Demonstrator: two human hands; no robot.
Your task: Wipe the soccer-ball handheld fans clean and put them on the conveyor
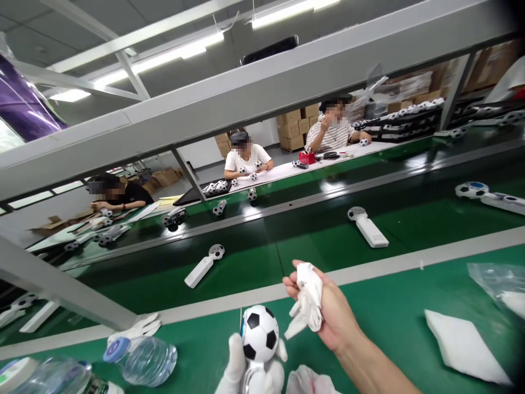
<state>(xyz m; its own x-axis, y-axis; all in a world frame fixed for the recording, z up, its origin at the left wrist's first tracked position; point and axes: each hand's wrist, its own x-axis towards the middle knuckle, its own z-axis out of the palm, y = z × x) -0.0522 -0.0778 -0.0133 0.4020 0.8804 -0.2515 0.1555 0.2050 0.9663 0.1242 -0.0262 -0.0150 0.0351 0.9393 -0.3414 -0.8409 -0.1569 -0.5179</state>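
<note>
My left hand [235,364], in a white glove, is wrapped round the lower part of a handheld device that looks like a small fan, with a round black-and-white football head [260,331]. The head points up, and a blue edge shows on its left side. My right hand [332,306] is bare, palm up, just right of the device and apart from it. A crumpled white cloth [309,295] with finger-like folds lies in its grip, partly hanging off the palm. Beneath, between the hands, is another crumpled white piece [309,380], cut off by the frame.
Similar football-headed devices [367,227] lie on the green conveyor belt [262,262] beyond my bench. Plastic bottles [147,361] and a white glove [141,326] are at left. A white foam piece [465,345] and clear bag [500,279] are at right. Several people work across the belt.
</note>
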